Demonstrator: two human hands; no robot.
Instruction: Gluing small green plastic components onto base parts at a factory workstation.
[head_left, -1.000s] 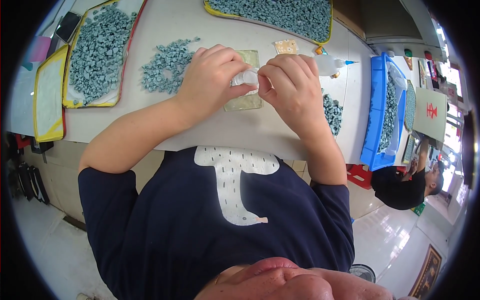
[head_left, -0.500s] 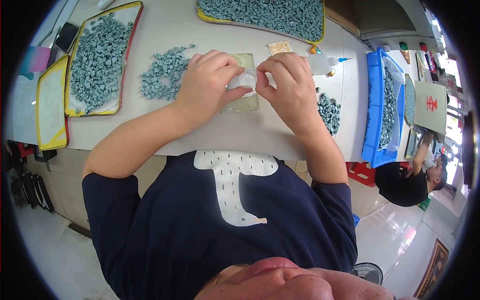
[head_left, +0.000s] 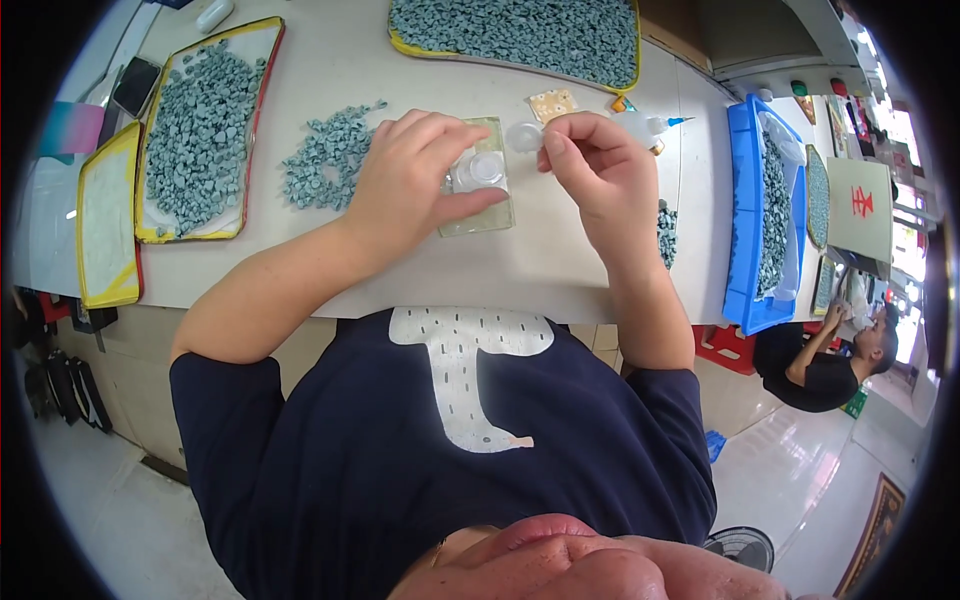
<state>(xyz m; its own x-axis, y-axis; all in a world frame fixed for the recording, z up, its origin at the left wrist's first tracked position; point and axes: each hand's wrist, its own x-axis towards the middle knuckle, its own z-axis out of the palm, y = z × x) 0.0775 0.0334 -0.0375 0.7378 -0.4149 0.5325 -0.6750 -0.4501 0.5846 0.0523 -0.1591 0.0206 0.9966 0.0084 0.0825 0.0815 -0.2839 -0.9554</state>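
A greenish rectangular plate (head_left: 497, 217) lies on the table before me. Over it my left hand (head_left: 412, 175) curves around a small clear round container (head_left: 486, 168), its thumb and fingers spread apart. The thumb is close along the container's near side; whether it touches cannot be made out. To the right, my right hand (head_left: 605, 165) is raised, pinching a thin clear round disc (head_left: 523, 137), like a lid, by its edge. A loose pile of grey-green stone pieces (head_left: 325, 158) sits left of my left hand.
Trays of grey-green stones stand at the left (head_left: 200, 130) and far side (head_left: 515, 40). Beyond my right hand are a patterned packet (head_left: 553, 104) and a blue-tipped bottle (head_left: 640, 125). A blue bin (head_left: 742, 220) is at right, with another person (head_left: 815, 365) past it.
My hands have moved apart. The clear disc has come away to the right in my right hand, and my left fingers have spread around the container, which now shows from above.
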